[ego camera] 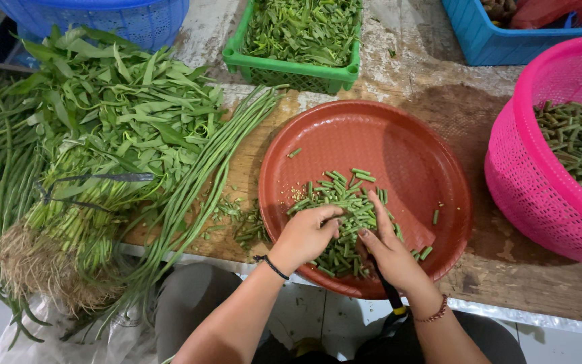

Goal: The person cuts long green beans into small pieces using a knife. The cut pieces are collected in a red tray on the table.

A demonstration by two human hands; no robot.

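Cut long-bean pieces point(345, 212): heaped in near half of round red tray point(412, 155), long axes mixed, mostly aimed away from wearer. Left hand point(304, 236) curled around pieces. Right hand point(389, 253) fingers spread, resting on heap, black-handled knife point(392, 296) beneath the palm. Uncut long beans point(203, 182) left of tray.

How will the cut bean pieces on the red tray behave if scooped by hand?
The cut bean pieces look short and stiff, so probably loose, not clumping. A few strays lie apart on the red tray, so they likely scatter or roll. Each probably weighs little.
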